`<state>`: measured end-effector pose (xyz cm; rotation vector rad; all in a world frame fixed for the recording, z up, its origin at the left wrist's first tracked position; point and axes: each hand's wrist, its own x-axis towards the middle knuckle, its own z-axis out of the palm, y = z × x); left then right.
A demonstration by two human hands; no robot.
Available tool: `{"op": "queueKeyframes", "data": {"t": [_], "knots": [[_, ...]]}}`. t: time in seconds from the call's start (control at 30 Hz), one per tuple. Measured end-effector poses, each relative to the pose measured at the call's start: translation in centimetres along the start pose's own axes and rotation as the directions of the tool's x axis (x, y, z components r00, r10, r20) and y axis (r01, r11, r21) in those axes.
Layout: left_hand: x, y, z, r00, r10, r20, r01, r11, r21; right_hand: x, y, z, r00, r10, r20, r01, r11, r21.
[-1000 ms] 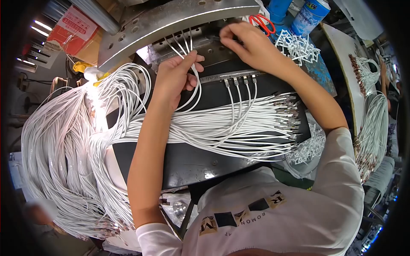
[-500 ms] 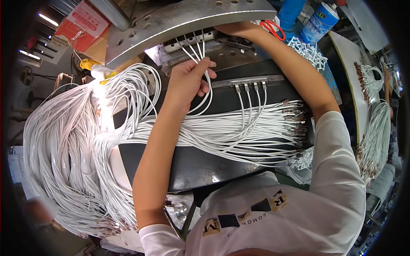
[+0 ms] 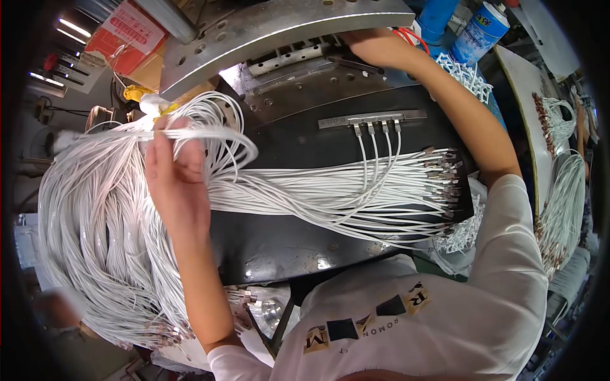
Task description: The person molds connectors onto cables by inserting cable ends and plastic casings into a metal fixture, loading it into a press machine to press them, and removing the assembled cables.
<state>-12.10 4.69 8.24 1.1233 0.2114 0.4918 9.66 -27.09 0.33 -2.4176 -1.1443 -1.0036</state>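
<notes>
My left hand (image 3: 181,168) is closed around a few white cables (image 3: 216,134) at the upper left, over the large white cable bundle (image 3: 95,222); the cables' far ends are blurred. My right hand (image 3: 375,47) reaches beneath the curved metal plate (image 3: 286,28) of the machine, and its fingers are hidden there. A metal strip (image 3: 337,122) lies on the black surface, with several cable connectors (image 3: 378,129) lined up along it. Below it a bundle of white cables (image 3: 305,190) runs to the right, ending in metal terminals (image 3: 441,181).
A blue spray can (image 3: 480,32) and a pile of short white pieces (image 3: 467,79) are at the upper right. A red and white box (image 3: 127,35) stands at the upper left. More cables (image 3: 562,190) hang at the far right, and a metal post (image 3: 166,19) rises behind.
My left hand has moved left and down, carrying the cables away from under the metal plate. My right hand has shifted slightly right and remains at the plate.
</notes>
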Motion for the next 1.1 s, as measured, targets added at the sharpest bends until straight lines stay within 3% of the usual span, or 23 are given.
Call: {"op": "queueKeyframes", "data": {"t": [0.03, 0.13, 0.17, 0.2, 0.27, 0.37, 0.47, 0.5, 0.57, 0.63, 0.67, 0.8, 0.83, 0.93, 0.97, 1.0, 1.1], "knots": [[0.8, -0.9, -2.6, 0.992, -0.015, -0.123, 0.02, 0.999, 0.035, 0.1, -2.2, -2.1, 0.996, 0.087, -0.014, -0.084, 0.986, 0.146], [-1.5, -4.3, -3.4, 0.966, 0.239, -0.1, -0.154, 0.841, 0.518, -0.3, -5.3, -5.2, 0.947, 0.13, 0.294, -0.174, 0.977, 0.127], [-2.3, -4.8, -2.5, 0.948, 0.272, 0.168, -0.319, 0.771, 0.552, -0.5, -6.0, -5.6, 0.928, 0.138, 0.346, -0.18, 0.979, 0.092], [-1.9, -5.9, -2.1, 0.828, 0.391, 0.402, -0.56, 0.536, 0.632, -1.0, -6.8, -5.1, 0.953, 0.151, 0.263, -0.184, 0.977, 0.107], [-1.4, -5.4, -0.2, 0.581, 0.302, 0.756, -0.814, 0.238, 0.53, -2.2, -7.6, -4.9, 0.982, 0.054, 0.182, -0.064, 0.997, 0.05], [-0.2, -5.7, 0.0, 0.726, 0.086, 0.682, -0.686, 0.157, 0.71, -3.6, -8.2, -7.3, 0.958, 0.108, 0.266, -0.146, 0.981, 0.131], [0.0, -5.9, 0.5, 0.705, 0.082, 0.705, -0.708, 0.016, 0.706, -6.5, -7.8, -11.3, 0.926, 0.155, 0.345, -0.229, 0.956, 0.184], [-0.9, -5.6, 1.4, 0.726, 0.039, 0.687, -0.688, 0.02, 0.726, -7.2, -7.8, -12.8, 0.895, 0.179, 0.409, -0.291, 0.929, 0.229], [-3.5, -5.6, 4.4, 0.618, 0.077, 0.783, -0.776, 0.224, 0.59, -8.8, -8.1, -14.2, 0.871, 0.195, 0.45, -0.321, 0.921, 0.222], [-6.1, -5.7, 7.7, 0.492, -0.026, 0.87, -0.742, 0.509, 0.435, -9.4, -8.1, -14.3, 0.847, 0.197, 0.493, -0.331, 0.922, 0.201], [-7.4, -6.2, 9.0, 0.482, -0.062, 0.874, -0.682, 0.599, 0.419, -9.6, -8.2, -13.9, 0.856, 0.209, 0.472, -0.329, 0.925, 0.188], [-9.5, -7.4, 10.8, 0.532, -0.076, 0.843, -0.773, 0.364, 0.52, -8.1, -8.4, -11.8, 0.908, 0.249, 0.338, -0.321, 0.931, 0.176], [-9.6, -7.5, 10.7, 0.55, -0.019, 0.835, -0.769, 0.377, 0.516, -7.3, -7.9, -10.8, 0.936, 0.227, 0.268, -0.278, 0.946, 0.168], [-8.0, -6.8, 10.3, 0.593, -0.199, 0.78, -0.731, 0.274, 0.625, -4.5, -5.5, -7.5, 0.968, 0.189, 0.165, -0.213, 0.966, 0.144], [-6.5, -7.6, 9.9, 0.562, -0.118, 0.819, -0.785, 0.237, 0.572, -3.4, -4.4, -5.8, 0.981, 0.144, 0.127, -0.159, 0.98, 0.115], [-4.6, -8.5, 9.7, 0.543, -0.026, 0.839, -0.805, 0.269, 0.529, -2.3, -3.1, -4.1, 0.991, 0.096, 0.089, -0.104, 0.991, 0.083], [0.8, -9.2, 10.1, 0.6, -0.088, 0.795, -0.732, 0.343, 0.589, -0.9, -0.4, -0.9, 0.987, 0.006, 0.161, -0.017, 0.998, 0.067]]}}
